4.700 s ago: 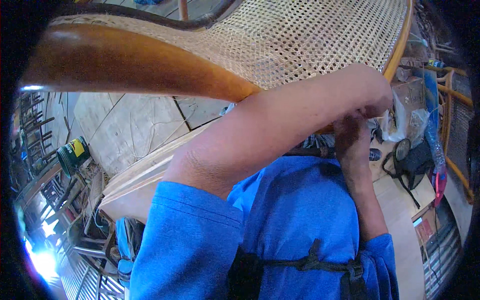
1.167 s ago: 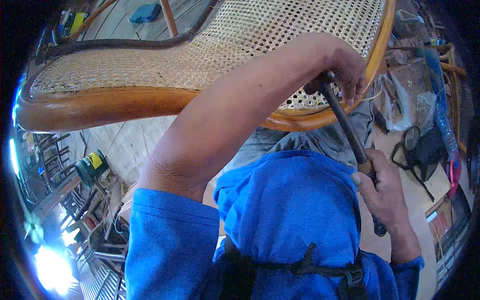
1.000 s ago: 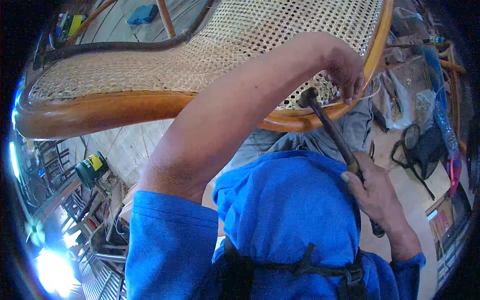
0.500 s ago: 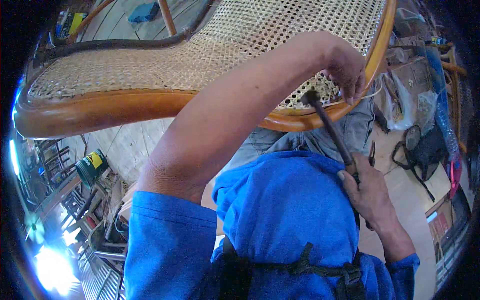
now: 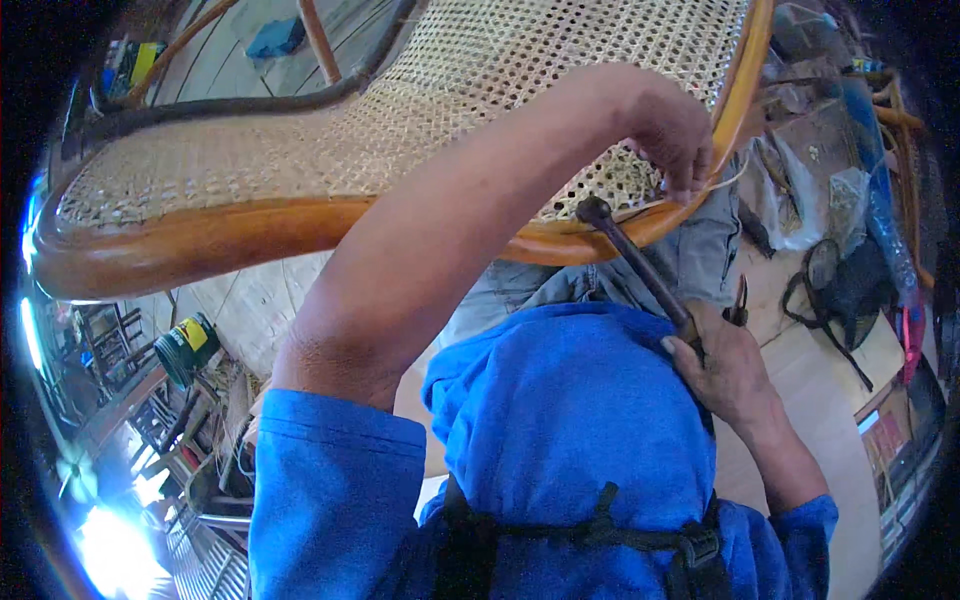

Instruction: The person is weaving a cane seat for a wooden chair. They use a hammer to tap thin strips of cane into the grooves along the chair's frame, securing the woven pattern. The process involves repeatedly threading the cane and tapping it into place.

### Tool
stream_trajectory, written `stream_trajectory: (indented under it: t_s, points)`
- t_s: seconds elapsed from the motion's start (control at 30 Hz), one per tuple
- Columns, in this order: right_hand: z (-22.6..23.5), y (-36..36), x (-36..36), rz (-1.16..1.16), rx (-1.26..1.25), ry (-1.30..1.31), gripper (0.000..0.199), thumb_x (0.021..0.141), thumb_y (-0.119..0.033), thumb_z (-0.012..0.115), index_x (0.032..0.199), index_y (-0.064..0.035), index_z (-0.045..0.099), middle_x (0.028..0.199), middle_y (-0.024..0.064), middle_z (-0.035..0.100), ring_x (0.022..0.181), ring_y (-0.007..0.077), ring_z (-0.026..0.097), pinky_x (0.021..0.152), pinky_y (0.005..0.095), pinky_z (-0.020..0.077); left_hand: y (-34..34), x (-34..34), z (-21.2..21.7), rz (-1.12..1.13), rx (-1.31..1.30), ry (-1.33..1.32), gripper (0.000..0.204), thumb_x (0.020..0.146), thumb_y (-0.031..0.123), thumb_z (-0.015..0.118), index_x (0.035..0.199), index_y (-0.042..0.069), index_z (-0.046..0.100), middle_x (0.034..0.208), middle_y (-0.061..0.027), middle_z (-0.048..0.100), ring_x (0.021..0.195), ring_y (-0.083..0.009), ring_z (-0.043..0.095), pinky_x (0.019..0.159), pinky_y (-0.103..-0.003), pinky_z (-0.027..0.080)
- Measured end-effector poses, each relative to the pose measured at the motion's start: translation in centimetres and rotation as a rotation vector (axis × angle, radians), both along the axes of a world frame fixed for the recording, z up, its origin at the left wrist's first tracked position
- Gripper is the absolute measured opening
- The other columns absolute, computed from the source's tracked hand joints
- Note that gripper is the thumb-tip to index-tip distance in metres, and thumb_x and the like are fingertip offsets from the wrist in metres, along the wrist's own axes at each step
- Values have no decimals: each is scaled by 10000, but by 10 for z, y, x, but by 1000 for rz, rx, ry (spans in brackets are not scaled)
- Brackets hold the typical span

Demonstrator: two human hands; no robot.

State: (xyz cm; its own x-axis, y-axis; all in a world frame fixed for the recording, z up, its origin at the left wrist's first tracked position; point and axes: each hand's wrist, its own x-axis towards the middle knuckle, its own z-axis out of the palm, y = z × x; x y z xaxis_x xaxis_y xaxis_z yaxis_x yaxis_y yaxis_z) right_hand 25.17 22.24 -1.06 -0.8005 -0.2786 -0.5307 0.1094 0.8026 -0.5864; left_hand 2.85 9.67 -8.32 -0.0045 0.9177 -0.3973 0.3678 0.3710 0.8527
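A woven cane chair panel (image 5: pixel 500 75) in a curved orange-brown wooden frame (image 5: pixel 200 232) lies across my lap. My left hand (image 5: pixel 678 135) reaches over to the panel's near right corner, fingers bent down and pinched at the inner edge of the frame. A thin pale cane strip (image 5: pixel 730 183) runs along that edge and sticks out to the right of the fingertips. Low on the right, my right hand (image 5: pixel 728 365) is wrapped round the handle of a hammer (image 5: pixel 645 268). Its dark head is beside the frame's inner edge, left of my left fingers; whether it touches cannot be seen.
A dark green bucket (image 5: pixel 187 348) stands on the left among wooden pieces. On the right lie clear plastic bags (image 5: pixel 795 205) and a black strapped item (image 5: pixel 850 295). A blue block (image 5: pixel 276 38) is on the floor beyond the chair.
The chair and surroundings have shifted slightly left in view. The hammer head has moved a little left and down. My left hand keeps its place at the frame's corner.
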Motion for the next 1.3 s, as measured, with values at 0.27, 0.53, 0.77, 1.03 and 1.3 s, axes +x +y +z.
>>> stream_trajectory:
  t_s: [0.27,0.53,0.77,1.03,1.3]
  points:
    - [-45,-1,-27,422,-66,343,319,782,-292,615,1069,-160,575,871,57,582,879,266,553,788,380,441,-7,10,10,50,59,172,242,692,188,630,884,41,618,689,-98,611,670,-212,587,636,-364,462]
    - [-65,64,-38,-638,122,569,174,870,-170,523,975,-49,592,919,129,617,847,311,596,742,386,467,-1,18,33,226,114,-170,164,779,144,602,885,20,577,789,-41,555,769,-141,524,716,-281,429]
    - [-202,205,-36,-795,393,455,221,832,-100,523,1028,-27,594,952,189,618,872,328,599,757,387,453,39,-20,64,393,445,-145,199,769,150,625,927,29,624,788,-61,623,772,-148,579,728,-295,454]
    - [-184,200,-29,-614,458,318,309,803,-122,567,1098,-34,541,980,218,582,934,401,553,798,457,443,36,-33,5,725,63,710,194,780,176,582,880,21,641,833,-181,631,792,-362,609,732,-426,487]
    - [-194,200,-21,-691,485,287,318,797,-105,571,1108,-37,557,1037,206,592,1017,375,533,876,410,418,13,9,30,743,250,1289,456,776,339,623,1134,71,534,1280,-111,418,1266,-332,309,962,-496,319]
